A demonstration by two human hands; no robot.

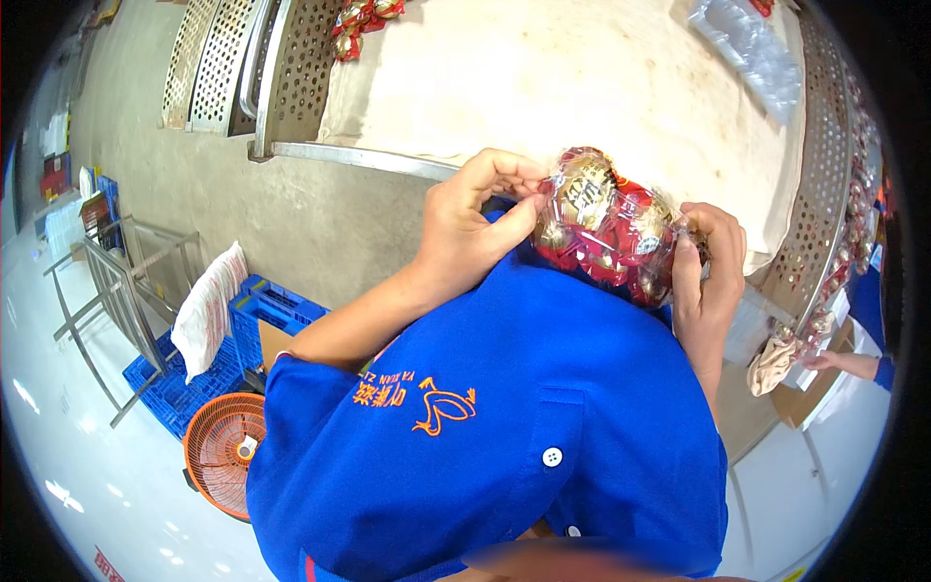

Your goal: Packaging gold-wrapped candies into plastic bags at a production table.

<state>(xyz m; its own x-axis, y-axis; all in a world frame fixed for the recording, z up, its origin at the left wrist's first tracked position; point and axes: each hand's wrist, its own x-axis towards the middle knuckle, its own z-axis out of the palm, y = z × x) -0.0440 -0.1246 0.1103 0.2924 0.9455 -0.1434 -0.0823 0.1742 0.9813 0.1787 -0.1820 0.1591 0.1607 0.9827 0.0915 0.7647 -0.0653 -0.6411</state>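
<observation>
Several round packets in red and gold film bunch together as a cluster of wrapped packets point(614, 225) in front of my chest. My left hand point(484, 218) pinches the film at the left side of the cluster between thumb and fingers. On the opposite side, my right hand point(705, 262) grips its edge, with the thumb toward me. The packets bear printed writing, and their clear film is shiny and crinkled. Behind them spreads a cream cloth point(524, 80) over the work table. What the packets contain cannot be seen.
More red and gold packets point(356, 25) lie at the table's far left. A clear plastic bag point(756, 58) rests at the far right. Perforated metal panels point(811, 182) flank the cloth. Left of me are an orange fan point(229, 451) and blue pallets point(269, 313). Another person's hand point(825, 360) shows at right.
</observation>
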